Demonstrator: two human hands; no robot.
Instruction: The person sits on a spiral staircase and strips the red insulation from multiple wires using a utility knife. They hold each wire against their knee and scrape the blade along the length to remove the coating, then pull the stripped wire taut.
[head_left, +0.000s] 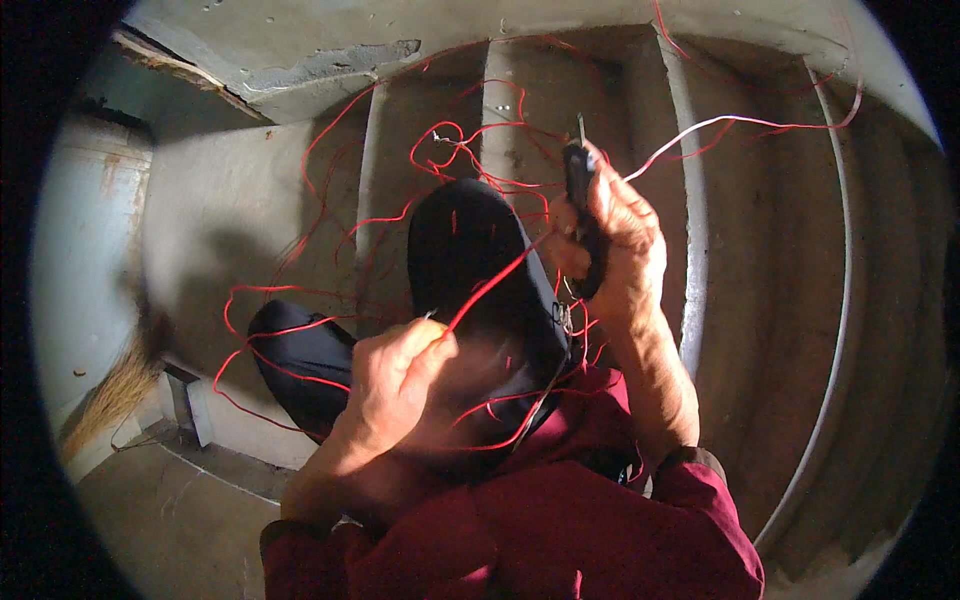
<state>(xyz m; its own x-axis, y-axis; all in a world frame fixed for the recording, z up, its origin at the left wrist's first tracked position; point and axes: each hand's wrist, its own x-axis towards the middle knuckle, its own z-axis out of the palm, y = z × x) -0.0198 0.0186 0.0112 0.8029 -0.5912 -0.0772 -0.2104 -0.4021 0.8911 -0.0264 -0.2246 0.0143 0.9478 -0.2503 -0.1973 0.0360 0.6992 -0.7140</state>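
My left hand (394, 379) pinches a red insulated wire (491, 285) between thumb and fingers. A small pale tip pokes out above that thumb; I cannot tell what it is. The wire runs up to my right hand (626, 232), which grips a black-handled tool (577, 176) with a narrow metal tip pointing away from me. Its exact kind is not clear. The fingers around the tool are partly in shadow. Loose red loops (450, 142) lie beyond my raised knee, and a bunch of pale strands (564, 316) sits beside it.
Concrete steps (694, 225) with pale edges lie before me and to the right. Red wire also trails over my dark trousers (465, 225) and along the far wall (465, 19). Straw broom bristles (112, 390) stand at the left by a pale panel (90, 247).
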